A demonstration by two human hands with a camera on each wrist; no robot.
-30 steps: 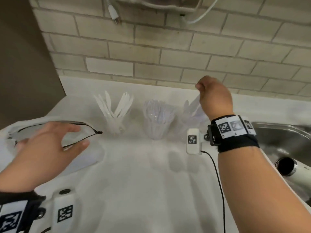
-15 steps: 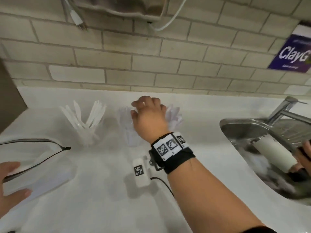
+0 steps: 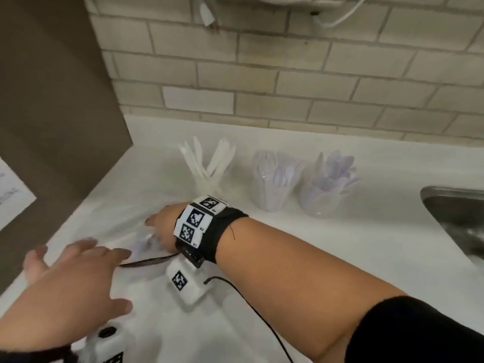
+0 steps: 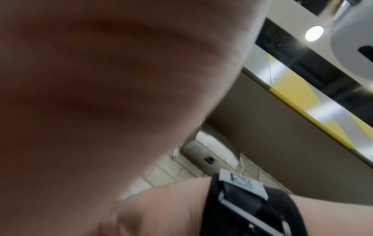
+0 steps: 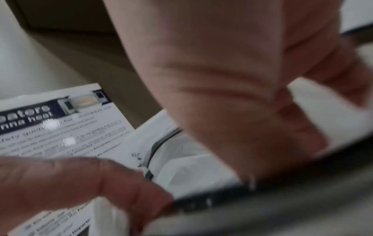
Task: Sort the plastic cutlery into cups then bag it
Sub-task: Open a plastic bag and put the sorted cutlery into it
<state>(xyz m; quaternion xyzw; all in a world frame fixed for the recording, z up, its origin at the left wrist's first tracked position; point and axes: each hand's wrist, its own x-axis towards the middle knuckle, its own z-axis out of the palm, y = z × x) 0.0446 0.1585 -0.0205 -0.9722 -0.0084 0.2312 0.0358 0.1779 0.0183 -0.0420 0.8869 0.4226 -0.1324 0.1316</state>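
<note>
Three clear cups stand in a row at the back of the white counter: one with white knives [image 3: 207,169], a middle one [image 3: 273,186] and a right one [image 3: 327,188], both packed with translucent cutlery. My right hand [image 3: 159,227] reaches across to the left into the mouth of a clear zip bag [image 3: 123,231]. Its fingers [image 5: 315,67] curl round a blurred pale bundle of cutlery [image 5: 322,103]. My left hand [image 3: 76,271] hovers over the bag's black zip edge [image 3: 146,262] with fingers spread. In the left wrist view only the palm [image 4: 101,95] shows.
A brown panel [image 3: 52,100] walls off the counter's left side, with a printed sheet [image 3: 13,195] [image 5: 60,127] on it. A steel sink [image 3: 455,213] lies at the right edge. A brick wall runs behind the cups.
My right hand has swung from the cups down and left to the bag. My left hand has moved in over the bag's edge. The view has turned left.
</note>
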